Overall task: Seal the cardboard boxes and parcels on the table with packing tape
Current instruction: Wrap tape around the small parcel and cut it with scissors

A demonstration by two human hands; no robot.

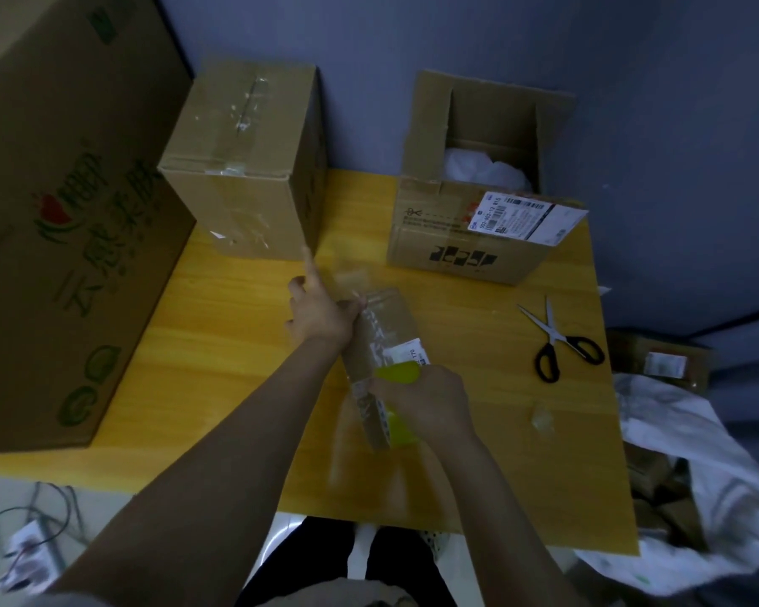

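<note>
**Taping the small parcel: hold points and handling**

1. Far left: a large printed carton (62, 212) stands against the table (237, 365). Beside it stands a tall closed box (246, 168) with clear tape along its top seam.
2. Left hand (321, 313): it grips the far end of the small parcel (382, 335), with the index finger pointing straight out. A blurred clear strip, probably tape, shows just beyond this hand.
3. The small parcel is at table centre, between both hands and tilted. It is judged light and fairly stiff. Its glossy taped faces may slip, so hold it by the end edges and keep clear of the seam.
4. Right hand (426, 400): it is closed round a green tape dispenser (397, 372) at the parcel's near end.
5. Right of centre: an open box (465, 243) with its flaps up and white filling visible is not yet sealed. Press the flaps flat before taping.
6. Far right: scissors (557, 339) lie on the table with their blades apart.
</note>
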